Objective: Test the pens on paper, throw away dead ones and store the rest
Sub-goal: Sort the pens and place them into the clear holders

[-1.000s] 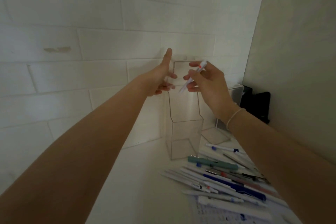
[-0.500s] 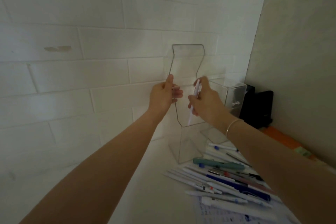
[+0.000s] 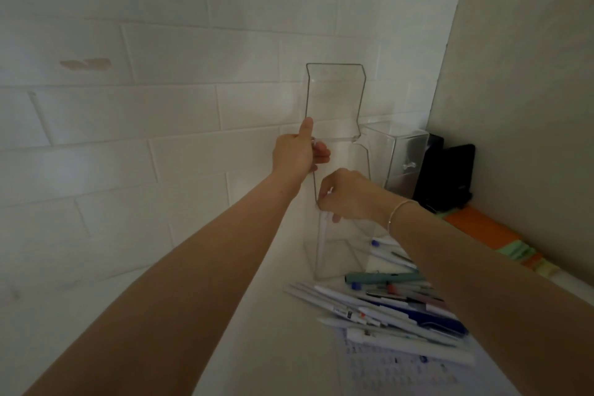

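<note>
White pen [image 3: 322,236] upright in clear holder [image 3: 334,260]; both hands on it

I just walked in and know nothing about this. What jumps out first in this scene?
Two bare arms reach to a tall clear plastic container standing against the white brick wall. The left hand grips its raised lid, while the right hand lowers a white pen inside. Below right, a heap of pens lies on the white table.
</note>
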`<state>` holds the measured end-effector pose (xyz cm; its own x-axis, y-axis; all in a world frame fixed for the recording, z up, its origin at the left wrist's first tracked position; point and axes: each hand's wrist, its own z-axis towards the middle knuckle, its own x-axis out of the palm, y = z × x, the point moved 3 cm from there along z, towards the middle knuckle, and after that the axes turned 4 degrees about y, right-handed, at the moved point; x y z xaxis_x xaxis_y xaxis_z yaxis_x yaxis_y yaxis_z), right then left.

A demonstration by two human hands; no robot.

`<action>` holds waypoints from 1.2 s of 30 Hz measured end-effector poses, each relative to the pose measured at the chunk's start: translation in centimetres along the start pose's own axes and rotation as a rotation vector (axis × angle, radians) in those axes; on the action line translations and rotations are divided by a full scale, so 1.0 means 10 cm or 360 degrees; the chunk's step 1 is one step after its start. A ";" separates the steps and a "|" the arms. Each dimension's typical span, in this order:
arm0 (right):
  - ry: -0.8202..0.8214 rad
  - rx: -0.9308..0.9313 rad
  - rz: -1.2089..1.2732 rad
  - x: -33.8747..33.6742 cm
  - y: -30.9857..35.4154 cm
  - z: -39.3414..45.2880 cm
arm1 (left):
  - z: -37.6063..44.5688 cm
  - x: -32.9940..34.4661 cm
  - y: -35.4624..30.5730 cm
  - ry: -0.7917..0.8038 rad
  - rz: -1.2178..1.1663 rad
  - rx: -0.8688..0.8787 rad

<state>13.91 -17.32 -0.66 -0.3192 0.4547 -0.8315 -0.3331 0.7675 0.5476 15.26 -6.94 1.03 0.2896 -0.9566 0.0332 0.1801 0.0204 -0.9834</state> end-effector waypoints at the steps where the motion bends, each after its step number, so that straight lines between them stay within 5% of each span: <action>1: -0.0125 -0.0044 -0.0036 -0.03 -0.02 -0.02 | -0.01 0.01 0.00 -0.0015 -0.0006 0.0008; 5: -0.0705 -0.0222 -0.0111 -0.18 -0.11 -0.19 | -0.04 0.02 0.02 -0.0034 0.0106 0.0046; 9: -0.0942 -0.0312 0.0007 -0.24 -0.29 -0.32 | -0.09 -0.06 0.08 0.0016 0.0240 0.0085; 14: -0.1161 -0.0302 0.0179 -0.17 -0.49 -0.56 | -0.29 -0.29 -0.01 -0.0521 0.0635 0.0671; 16: -0.0955 -0.0323 0.0152 -0.07 -0.53 -0.67 | -0.54 -0.32 -0.09 -0.0530 0.0687 0.1206; 19: -0.0163 -0.0238 -0.0199 0.18 -0.59 -0.79 | -0.92 -0.22 -0.03 0.0088 0.1138 0.1625; 23: 0.0487 -0.0038 -0.0560 0.40 -0.72 -0.95 | -1.31 -0.04 0.35 0.1034 0.1888 0.1391; 25: 0.0709 0.0005 -0.0667 0.48 -0.75 -1.05 | -1.41 0.01 0.53 0.1309 0.2015 0.1142; 32: 0.0575 -0.0112 -0.1137 0.59 -0.75 -1.28 | -1.63 0.18 0.80 0.1467 0.2090 0.0980; 36: 0.0289 -0.0066 -0.0976 0.42 -0.78 -1.36 | -1.62 0.14 0.75 0.1138 0.1561 0.0932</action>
<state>3.10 -27.49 -7.15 -0.2039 -0.1481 -0.9677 -0.5356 0.8443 -0.0164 1.84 -12.87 -9.19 0.0123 -0.4130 -0.9106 0.6068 0.7270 -0.3215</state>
